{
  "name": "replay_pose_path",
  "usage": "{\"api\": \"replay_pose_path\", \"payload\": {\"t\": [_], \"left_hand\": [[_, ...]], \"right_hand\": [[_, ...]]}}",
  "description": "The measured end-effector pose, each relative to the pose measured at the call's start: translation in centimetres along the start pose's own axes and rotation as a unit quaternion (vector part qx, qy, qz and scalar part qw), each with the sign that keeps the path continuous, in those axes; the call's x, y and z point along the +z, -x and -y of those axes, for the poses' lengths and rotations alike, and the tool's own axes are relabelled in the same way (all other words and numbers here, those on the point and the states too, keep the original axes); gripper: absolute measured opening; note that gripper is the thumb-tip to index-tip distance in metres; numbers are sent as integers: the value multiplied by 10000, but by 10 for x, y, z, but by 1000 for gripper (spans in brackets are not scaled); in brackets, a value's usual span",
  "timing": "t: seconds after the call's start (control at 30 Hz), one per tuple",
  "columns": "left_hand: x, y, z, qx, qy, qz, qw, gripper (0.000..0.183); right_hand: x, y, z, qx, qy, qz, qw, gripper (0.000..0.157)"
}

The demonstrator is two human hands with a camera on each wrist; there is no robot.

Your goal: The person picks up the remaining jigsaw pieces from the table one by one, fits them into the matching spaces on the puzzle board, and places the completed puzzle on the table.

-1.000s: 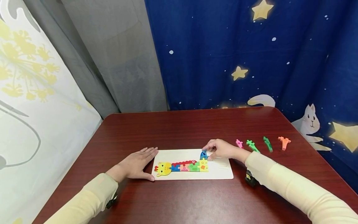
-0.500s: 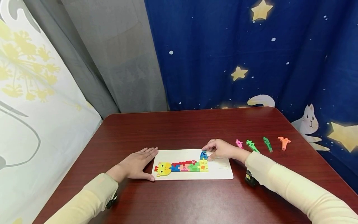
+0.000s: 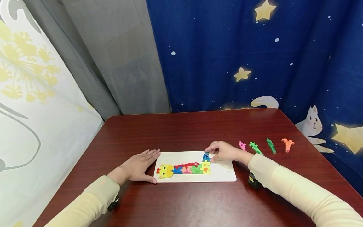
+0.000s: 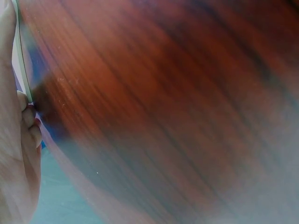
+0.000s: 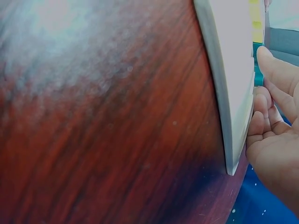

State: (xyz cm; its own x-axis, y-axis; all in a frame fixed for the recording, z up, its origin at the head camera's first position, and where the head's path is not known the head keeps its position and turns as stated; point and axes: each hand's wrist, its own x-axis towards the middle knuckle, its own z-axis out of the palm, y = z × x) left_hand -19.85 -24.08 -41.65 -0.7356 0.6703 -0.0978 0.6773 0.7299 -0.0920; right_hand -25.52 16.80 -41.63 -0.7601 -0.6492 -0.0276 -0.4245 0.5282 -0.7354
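Observation:
A pale wooden puzzle board [image 3: 181,156] lies on the table, bearing a giraffe made of joined colourful pieces, with a yellow head [image 3: 166,171] at the left. My left hand [image 3: 141,167] rests with straight fingers at the board's left edge, its thumb by the near corner. Between thumb and fingers my right hand [image 3: 226,150] pinches a blue puzzle piece [image 3: 206,158], which sits just above the yellow piece [image 3: 206,168]. Fingers partly cover the blue piece. In the right wrist view, the right hand [image 5: 278,112] holds that piece at the board's far side.
Right of the board lie loose pieces: a pink one [image 3: 242,145], a light green one [image 3: 256,148], a dark green one [image 3: 271,146] and an orange one [image 3: 288,144]. The dark wooden table [image 3: 181,205] ends at curtains behind.

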Motion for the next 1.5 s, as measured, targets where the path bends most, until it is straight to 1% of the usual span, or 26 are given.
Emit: {"api": "replay_pose_path", "payload": {"t": [0.17, 0.4, 0.83, 0.9, 1.2, 1.5], "left_hand": [[1, 0, 0, -14, 22, 19, 10000, 115], [0, 0, 0, 72, 51, -106, 9999, 115], [1, 0, 1, 152, -7, -199, 9997, 114], [1, 0, 1, 161, -3, -203, 9997, 114], [1, -1, 1, 137, 27, -147, 9998, 114], [0, 0, 1, 73, 13, -90, 9999, 114]], "right_hand": [[1, -1, -1, 52, 14, -24, 10000, 38], [1, -2, -2, -85, -67, -35, 9999, 38], [-2, -2, 2, 85, -184, -101, 9997, 34], [-2, -2, 3, 61, -216, -127, 9997, 34], [-2, -2, 4, 63, -266, -405, 9988, 35], [-8, 0, 8, 76, -355, -692, 9969, 37]]}}
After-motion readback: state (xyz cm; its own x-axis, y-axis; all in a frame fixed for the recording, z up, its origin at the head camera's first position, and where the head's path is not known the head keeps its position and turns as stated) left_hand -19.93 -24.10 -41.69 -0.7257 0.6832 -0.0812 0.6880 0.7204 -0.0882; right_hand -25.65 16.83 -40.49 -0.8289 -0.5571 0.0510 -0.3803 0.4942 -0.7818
